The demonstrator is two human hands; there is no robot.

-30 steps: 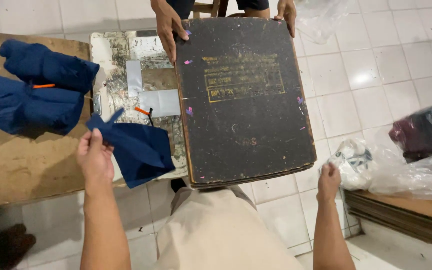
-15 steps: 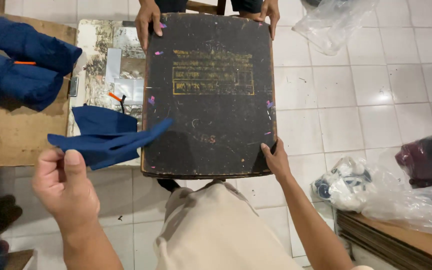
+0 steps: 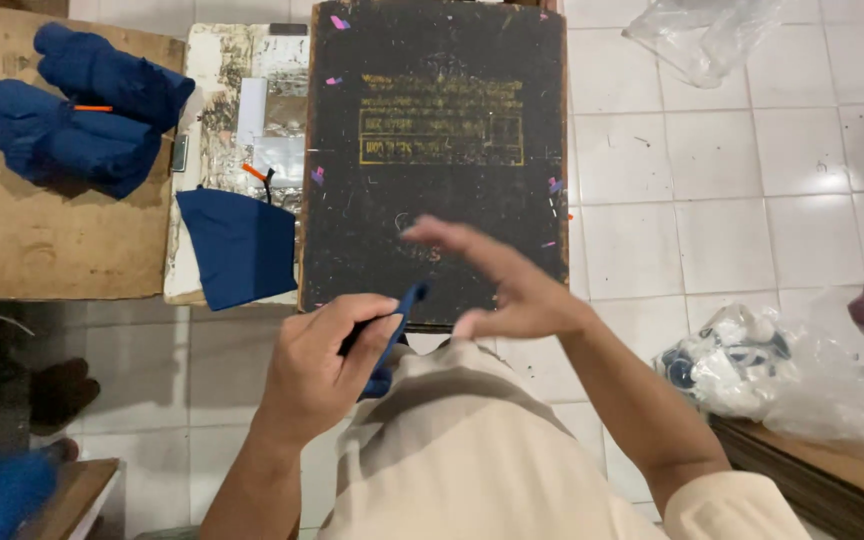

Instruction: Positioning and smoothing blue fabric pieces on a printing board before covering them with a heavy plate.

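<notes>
1. One blue cloth piece [image 3: 392, 335] is pinched in the left hand [image 3: 327, 365], near the black board's [image 3: 437, 160] lower edge.
2. Right hand [image 3: 512, 290] is spread open, empty.
3. Soft, light, floppy handling is judged; an edge suits pinching.

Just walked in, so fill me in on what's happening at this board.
A person stands over a large black board. The left hand pinches a small blue fabric piece near the board's near edge, while the right hand hovers open and blurred above the board. Another blue fabric piece lies on the worn white panel, and a blue fabric pile sits on the brown board.
</notes>
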